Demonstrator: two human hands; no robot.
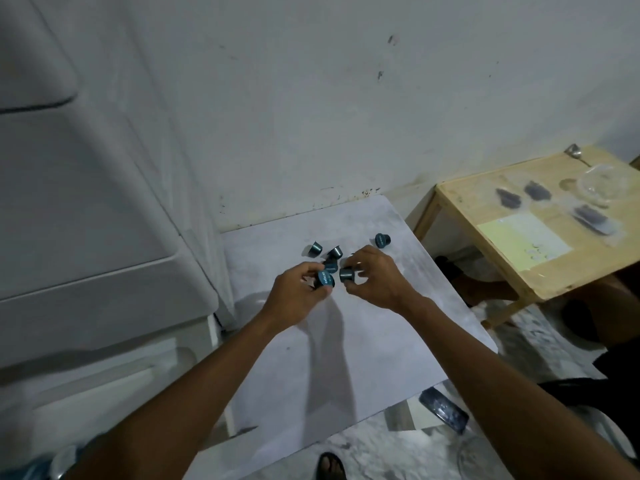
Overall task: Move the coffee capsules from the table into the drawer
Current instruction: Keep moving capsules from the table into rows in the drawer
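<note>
Grey table — near half bare, loose capsules toward far end. L hand gripped teal capsule; R hand pinched dark capsule.

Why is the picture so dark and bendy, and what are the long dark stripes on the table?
In the head view the light is dim and bluish; the wide lens bends the white cabinet at left; the stripes on the grey table are the arms' soft shadows; the capsules that the left hand and right hand pinch look slightly blurred.

pale print on capsule in left hand, too blurred to read; no other text legible.
</note>
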